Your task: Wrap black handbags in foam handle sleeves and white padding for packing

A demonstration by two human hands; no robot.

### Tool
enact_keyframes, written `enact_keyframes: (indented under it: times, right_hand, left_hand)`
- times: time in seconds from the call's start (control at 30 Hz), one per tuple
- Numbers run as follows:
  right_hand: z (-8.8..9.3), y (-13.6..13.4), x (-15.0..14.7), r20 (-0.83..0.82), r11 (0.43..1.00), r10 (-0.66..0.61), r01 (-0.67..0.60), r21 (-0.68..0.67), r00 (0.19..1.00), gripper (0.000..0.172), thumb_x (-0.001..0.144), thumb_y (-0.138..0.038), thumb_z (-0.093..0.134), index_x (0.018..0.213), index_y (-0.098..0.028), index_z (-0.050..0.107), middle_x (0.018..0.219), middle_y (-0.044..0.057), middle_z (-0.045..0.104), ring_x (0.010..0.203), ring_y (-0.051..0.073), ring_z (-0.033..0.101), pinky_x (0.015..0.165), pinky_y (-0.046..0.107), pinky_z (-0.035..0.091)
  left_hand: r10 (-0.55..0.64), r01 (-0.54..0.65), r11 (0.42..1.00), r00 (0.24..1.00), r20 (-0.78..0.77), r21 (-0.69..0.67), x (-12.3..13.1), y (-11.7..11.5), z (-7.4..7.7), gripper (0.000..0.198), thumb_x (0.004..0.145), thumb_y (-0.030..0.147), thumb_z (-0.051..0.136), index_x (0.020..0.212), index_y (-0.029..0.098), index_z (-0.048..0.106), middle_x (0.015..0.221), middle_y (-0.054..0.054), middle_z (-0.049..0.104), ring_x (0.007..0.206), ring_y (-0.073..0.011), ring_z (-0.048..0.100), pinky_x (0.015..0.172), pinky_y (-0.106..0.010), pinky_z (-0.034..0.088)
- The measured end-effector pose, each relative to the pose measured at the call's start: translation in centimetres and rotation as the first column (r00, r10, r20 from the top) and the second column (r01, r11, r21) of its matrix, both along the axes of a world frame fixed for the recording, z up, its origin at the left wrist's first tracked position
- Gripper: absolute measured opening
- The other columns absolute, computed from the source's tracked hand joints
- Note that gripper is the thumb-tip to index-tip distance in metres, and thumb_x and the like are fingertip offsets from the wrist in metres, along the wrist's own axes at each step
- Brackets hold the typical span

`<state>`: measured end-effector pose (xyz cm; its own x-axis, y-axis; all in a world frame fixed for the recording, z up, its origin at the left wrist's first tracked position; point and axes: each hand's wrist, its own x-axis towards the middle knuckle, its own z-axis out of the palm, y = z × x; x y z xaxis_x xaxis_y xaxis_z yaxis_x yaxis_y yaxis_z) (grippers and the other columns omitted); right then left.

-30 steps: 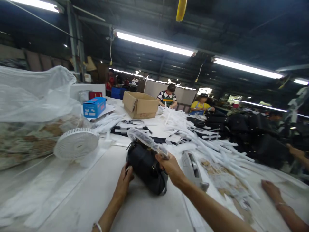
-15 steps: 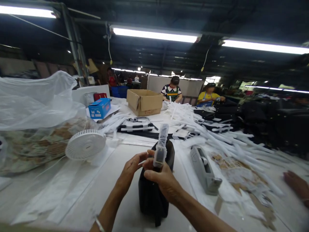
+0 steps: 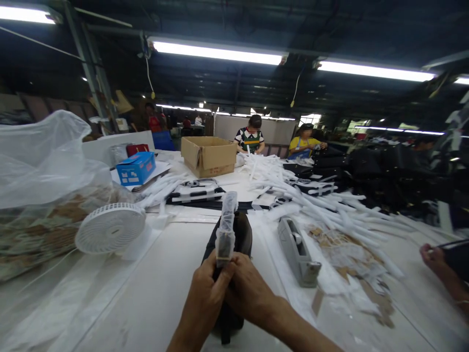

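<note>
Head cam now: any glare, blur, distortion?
Head view: tube lights blown out, ceiling dark; fisheye bends the edges; plastic sack left and a co-worker's hand right are smeared; centre sharper, left hand and right hand gripping the wrapped handle.

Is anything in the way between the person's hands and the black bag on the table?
Nothing visible does. The left hand and right hand are closed together on the plastic-wrapped strap, right against the black bag. The tape dispenser lies apart to the right, the fan apart to the left.
</note>
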<state>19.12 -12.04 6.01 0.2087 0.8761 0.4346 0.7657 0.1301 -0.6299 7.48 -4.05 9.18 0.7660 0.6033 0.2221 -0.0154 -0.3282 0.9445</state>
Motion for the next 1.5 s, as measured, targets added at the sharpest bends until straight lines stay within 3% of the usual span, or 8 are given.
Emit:
enact_keyframes:
  times: [0.27,0.47,0.7,0.83,0.97,1.17,1.37,1.5]
  right_hand:
    - [6.9,-2.9,3.2,-0.787,0.913,0.328,-0.389,0.121,0.523,0.06,0.075,-0.045,0.074,0.129,-0.023,0.057,0.121,0.007,0.063,0.105,0.025,0.058,0.094,0.039,0.043]
    - [7.9,-1.2,2.1,-0.881,0.955,0.284,-0.188,0.227,0.379,0.04,0.092,-0.049,0.055,0.108,-0.015,0.067,0.103,0.011,0.069,0.097,0.021,0.064,0.092,0.035,0.046]
    - [7.7,0.7,0.9,-0.954,0.977,0.183,0.066,0.204,0.238,0.033,0.078,-0.043,0.076,0.09,-0.015,0.064,0.081,0.004,0.07,0.072,0.015,0.066,0.067,0.027,0.051]
    - [7.5,1.0,0.3,-0.95,0.956,0.189,0.176,0.235,0.247,0.032,0.074,-0.041,0.079,0.088,-0.016,0.064,0.078,0.002,0.069,0.068,0.014,0.064,0.067,0.027,0.052]
    - [7.5,1.8,0.0,-0.954,0.93,0.222,0.249,0.269,0.201,0.031,0.072,-0.042,0.08,0.083,-0.018,0.063,0.066,-0.003,0.063,0.058,0.012,0.058,0.063,0.027,0.051]
    - [8.7,2.9,0.5,-0.951,0.932,0.238,0.229,0.281,0.199,0.035,0.077,-0.046,0.074,0.098,-0.019,0.063,0.095,0.006,0.07,0.08,0.018,0.066,0.072,0.032,0.055]
    - [7.2,1.4,0.1,-0.782,0.967,0.226,-0.037,0.252,0.581,0.06,0.076,-0.039,0.075,0.131,-0.026,0.054,0.126,0.007,0.062,0.111,0.026,0.06,0.097,0.04,0.048]
    - [4.9,0.4,0.6,-0.487,0.992,-0.039,0.092,0.086,0.873,0.029,0.081,-0.026,0.067,0.11,-0.024,0.07,0.109,0.006,0.071,0.105,0.027,0.063,0.096,0.042,0.046]
  left_hand:
    - [-0.11,0.116,0.993,0.978,0.179,-0.023,-0.5,0.0,1.7,0.034,0.095,0.048,0.044,0.103,0.02,0.062,0.087,-0.002,0.068,0.083,-0.0191,0.064,0.077,-0.026,0.048]
    - [-0.007,-0.022,0.965,0.994,0.111,0.261,0.1,0.1,-0.2,0.019,0.095,0.037,0.051,0.107,0.027,0.062,0.093,0.003,0.071,0.085,-0.0155,0.068,0.076,-0.022,0.051]
    - [0.054,-0.297,0.461,0.95,0.308,0.836,-0.4,1.4,-0.5,0.018,0.091,0.011,0.051,0.099,0.021,0.063,0.07,0.002,0.068,0.063,-0.0136,0.066,0.082,-0.027,0.054]
    - [0.133,-0.281,0.362,0.959,0.249,0.889,-0.6,2.5,-0.7,0.018,0.092,0.012,0.047,0.084,0.021,0.061,0.063,0.002,0.063,0.057,-0.0142,0.062,0.08,-0.031,0.055]
    - [0.1,-0.235,0.487,0.972,0.213,0.841,-0.7,3.5,-1.3,0.025,0.094,0.013,0.043,0.076,0.023,0.059,0.062,0.003,0.061,0.059,-0.0131,0.062,0.086,-0.031,0.054]
    - [0.17,-0.241,0.885,0.964,0.206,0.398,-0.9,3.0,-2.1,0.046,0.092,0.031,0.054,0.137,0.032,0.043,0.118,-0.002,0.068,0.105,-0.0194,0.066,0.092,-0.033,0.054]
    - [0.179,-0.195,0.959,0.979,0.093,0.205,0.2,2.1,-2.5,0.048,0.084,0.035,0.059,0.131,0.026,0.052,0.124,-0.008,0.066,0.113,-0.0277,0.063,0.097,-0.042,0.051]
    - [0.166,-0.152,0.982,0.978,0.129,-0.111,0.8,1.6,-2.7,0.056,0.085,0.048,0.057,0.132,0.022,0.044,0.105,-0.008,0.074,0.098,-0.0286,0.069,0.084,-0.039,0.056]
